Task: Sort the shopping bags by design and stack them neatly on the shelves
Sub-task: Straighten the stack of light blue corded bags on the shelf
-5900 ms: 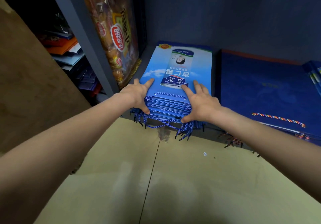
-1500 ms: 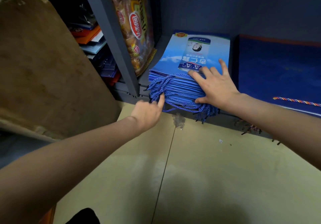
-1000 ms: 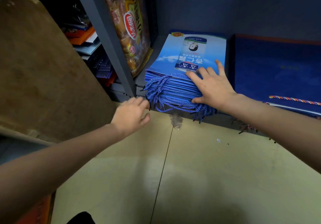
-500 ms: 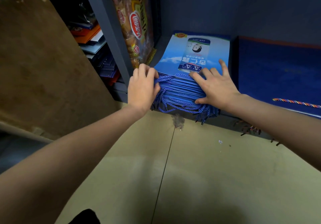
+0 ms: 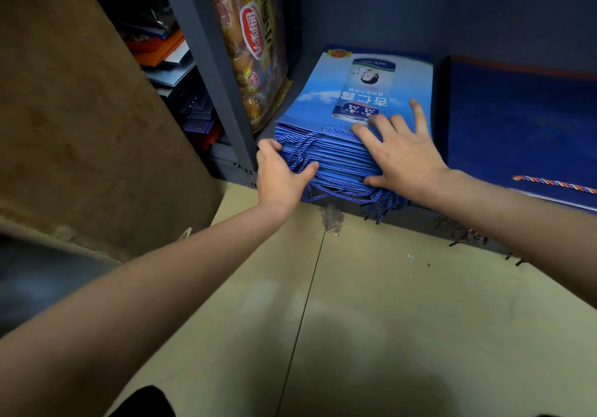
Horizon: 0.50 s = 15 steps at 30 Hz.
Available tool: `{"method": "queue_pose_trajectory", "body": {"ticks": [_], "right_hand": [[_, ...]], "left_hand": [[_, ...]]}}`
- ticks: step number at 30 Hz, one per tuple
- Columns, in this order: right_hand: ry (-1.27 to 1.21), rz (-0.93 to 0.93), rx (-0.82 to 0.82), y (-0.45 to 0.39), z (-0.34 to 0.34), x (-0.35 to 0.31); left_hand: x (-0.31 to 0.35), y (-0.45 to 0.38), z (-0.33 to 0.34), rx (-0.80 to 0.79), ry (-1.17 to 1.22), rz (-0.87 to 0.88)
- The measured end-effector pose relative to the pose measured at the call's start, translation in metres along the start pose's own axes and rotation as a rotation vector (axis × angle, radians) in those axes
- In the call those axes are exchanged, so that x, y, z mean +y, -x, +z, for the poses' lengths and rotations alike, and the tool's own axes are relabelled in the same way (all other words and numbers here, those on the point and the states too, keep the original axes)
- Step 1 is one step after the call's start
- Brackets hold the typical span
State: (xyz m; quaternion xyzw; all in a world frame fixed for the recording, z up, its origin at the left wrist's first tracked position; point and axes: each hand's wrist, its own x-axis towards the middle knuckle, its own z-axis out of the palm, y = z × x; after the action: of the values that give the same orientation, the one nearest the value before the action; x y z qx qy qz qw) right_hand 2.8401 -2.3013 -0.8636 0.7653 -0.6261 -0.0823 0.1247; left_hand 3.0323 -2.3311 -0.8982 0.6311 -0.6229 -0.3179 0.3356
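Bags (image 5: 326, 154) lie flat in a stack on the bottom shelf (image 5: 420, 222), long axis running front to back, rope handles toward the floor. Left hand (image 5: 281, 177), higher half a second ago, now grips the stack's front-left corner; right hand (image 5: 400, 154) stays spread flat on top.
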Motion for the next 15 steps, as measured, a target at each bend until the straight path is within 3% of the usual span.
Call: {"method": "queue_pose_trajectory", "body": {"ticks": [5, 8, 11, 15], "right_hand": [[0.027, 0.021, 0.043, 0.001, 0.002, -0.005], [0.084, -0.053, 0.254, 0.006, 0.01, -0.014], [0.128, -0.279, 0.43, 0.019, 0.025, -0.026], [0.26, -0.339, 0.358, 0.026, 0.045, -0.021]], "left_hand": [[-0.001, -0.008, -0.003, 0.007, -0.251, 0.097], [-0.01, -0.017, -0.017, -0.045, -0.366, 0.171], [-0.026, -0.02, -0.029, -0.161, -0.421, 0.229], [-0.033, -0.009, -0.035, -0.078, -0.525, 0.402]]}}
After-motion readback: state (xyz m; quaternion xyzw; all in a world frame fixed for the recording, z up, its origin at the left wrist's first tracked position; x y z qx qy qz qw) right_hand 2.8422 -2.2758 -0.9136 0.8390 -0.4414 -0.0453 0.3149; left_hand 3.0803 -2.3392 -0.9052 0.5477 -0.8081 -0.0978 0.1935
